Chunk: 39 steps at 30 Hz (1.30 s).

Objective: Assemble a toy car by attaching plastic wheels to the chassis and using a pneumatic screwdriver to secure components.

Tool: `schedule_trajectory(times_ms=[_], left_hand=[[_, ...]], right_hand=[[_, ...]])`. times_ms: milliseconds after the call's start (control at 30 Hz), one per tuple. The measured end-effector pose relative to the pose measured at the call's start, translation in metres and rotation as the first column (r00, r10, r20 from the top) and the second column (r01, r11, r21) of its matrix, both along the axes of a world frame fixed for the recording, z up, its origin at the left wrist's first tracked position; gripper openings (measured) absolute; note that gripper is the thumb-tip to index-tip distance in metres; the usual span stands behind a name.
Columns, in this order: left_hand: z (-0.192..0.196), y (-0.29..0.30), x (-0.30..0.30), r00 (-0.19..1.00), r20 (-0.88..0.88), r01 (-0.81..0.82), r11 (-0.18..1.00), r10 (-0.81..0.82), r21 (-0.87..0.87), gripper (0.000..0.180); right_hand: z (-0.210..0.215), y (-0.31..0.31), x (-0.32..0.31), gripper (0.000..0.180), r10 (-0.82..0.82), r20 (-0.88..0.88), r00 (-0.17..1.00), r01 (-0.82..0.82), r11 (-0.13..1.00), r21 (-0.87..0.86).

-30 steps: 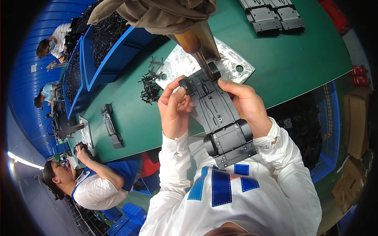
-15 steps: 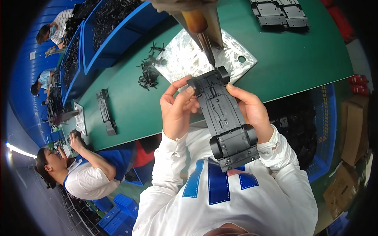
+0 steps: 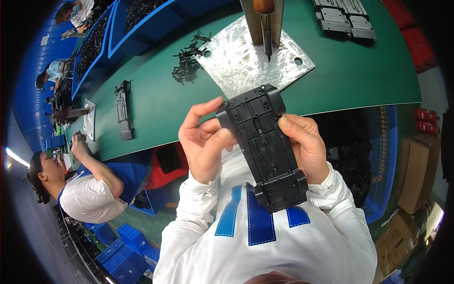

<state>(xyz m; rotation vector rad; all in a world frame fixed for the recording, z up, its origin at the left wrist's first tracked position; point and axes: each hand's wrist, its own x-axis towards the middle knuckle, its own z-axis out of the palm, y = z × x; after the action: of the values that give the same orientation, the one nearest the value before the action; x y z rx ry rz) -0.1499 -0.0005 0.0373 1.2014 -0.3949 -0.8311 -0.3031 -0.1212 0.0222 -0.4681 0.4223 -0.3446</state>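
Note:
A long black plastic toy-car chassis (image 3: 266, 146) is held up in front of my chest, its far end just short of the metal plate. My left hand (image 3: 204, 139) grips its far left corner, thumb on the near face and index finger along the edge. On the other side my right hand (image 3: 305, 146) clasps the right edge, the thumb pressed near the far wheel arch and the other fingers partly hidden behind. Beyond the chassis stands a press with a thin pointed metal tip (image 3: 268, 49) over the scratched silver plate (image 3: 231, 61); the tip and the chassis are apart.
Small black plastic parts (image 3: 187, 64) lie in a heap left of the plate. Another chassis (image 3: 123, 111) rests on the green table (image 3: 156, 111); more stand far right (image 3: 345, 21). Blue bins (image 3: 137, 38) line the back. A co-worker (image 3: 90, 189) sits at left. A blue crate (image 3: 390, 156) is at right.
The chassis has come away from the pointed tip, nearer to me, and turned more upright. Both hands still hold it. My view has shifted a little.

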Motion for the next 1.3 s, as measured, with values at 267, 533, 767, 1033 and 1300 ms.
schedule_trajectory(times_ms=[267, 533, 767, 1033, 1300], left_hand=[[0.004, 0.016, -0.005, 0.996, 0.086, -0.024, 1.000, 0.025, -0.012, 0.054], [0.007, 0.031, -0.005, 0.999, 0.032, -0.025, 0.999, 0.026, -0.032, 0.053], [0.007, 0.035, -0.006, 0.994, 0.078, -0.085, 0.996, 0.083, 0.029, 0.057], [0.008, 0.059, -0.002, 0.979, 0.191, -0.016, 0.963, 0.070, -0.270, 0.058], [0.043, 0.061, -0.006, 0.776, 0.560, 0.154, 0.773, 0.291, -0.615, 0.050]], right_hand=[[0.006, 0.011, -0.001, 0.023, 0.016, 0.047, 0.999, -0.015, 1.000, -0.019], [0.006, 0.021, -0.001, 0.024, 0.042, 0.045, 0.998, -0.041, 0.999, -0.021], [0.003, 0.024, 0.003, 0.024, 0.075, 0.050, 0.996, -0.072, 0.996, -0.058], [0.017, 0.026, -0.001, 0.029, 0.143, 0.117, 0.983, -0.106, 0.955, -0.278], [0.054, 0.026, 0.001, 0.025, 0.275, 0.413, 0.868, -0.027, 0.857, -0.514]])
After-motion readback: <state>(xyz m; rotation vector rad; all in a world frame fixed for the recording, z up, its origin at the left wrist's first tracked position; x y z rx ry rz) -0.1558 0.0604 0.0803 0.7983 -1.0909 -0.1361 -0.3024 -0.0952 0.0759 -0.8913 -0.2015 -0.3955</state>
